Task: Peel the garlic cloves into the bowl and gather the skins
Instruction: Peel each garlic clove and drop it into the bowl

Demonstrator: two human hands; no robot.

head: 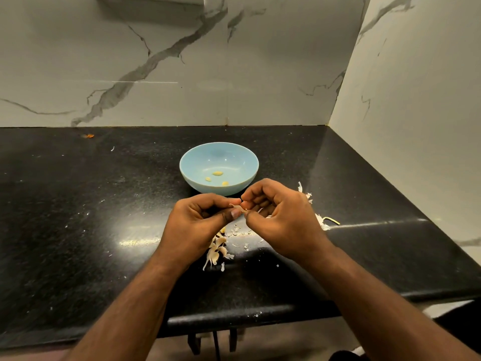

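Just in front of the blue bowl (pixel 235 190), my left hand (pixel 199 225) and right hand (pixel 279 220) meet, fingers of both pinched on one garlic clove (pixel 238 207). Three peeled cloves (pixel 217 173) lie inside the bowl, and skins (pixel 216 252) are scattered on the desk (pixel 78 204) in front of the bowl, beneath my hands.

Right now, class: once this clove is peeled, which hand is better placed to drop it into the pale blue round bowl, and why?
Probably the left hand: its thumb and fingers pinch the small garlic clove, while the right hand pulls at its skin. The pale blue round bowl sits just beyond both hands.
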